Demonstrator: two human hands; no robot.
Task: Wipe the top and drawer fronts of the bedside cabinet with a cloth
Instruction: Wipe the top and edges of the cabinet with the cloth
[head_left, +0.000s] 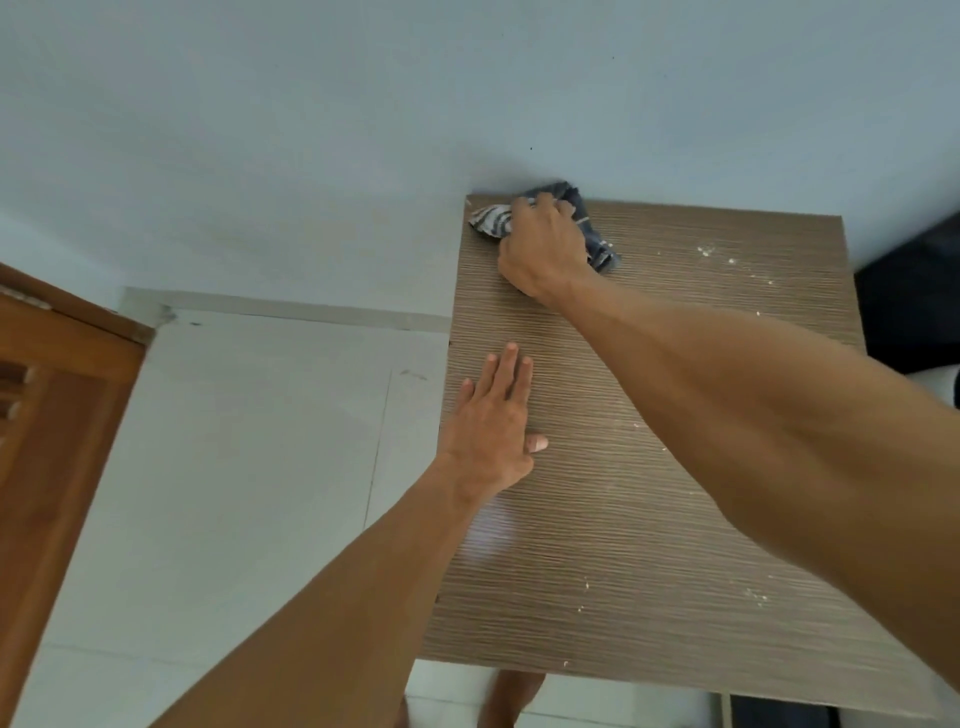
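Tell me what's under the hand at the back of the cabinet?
A crumpled striped cloth sticks out from under the right hand, lying on the cabinet top. The hand covers its middle.

The left hand (488, 431), right hand (540, 244) and forearms (322, 597) are bare.

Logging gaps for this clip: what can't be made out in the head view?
All head view.
Drawer fronts: hidden below the cabinet top, seen from above.
Cloth: middle covered by the right hand gripping it.
White specks: too small to identify.
Dark object: cut off by the right edge.
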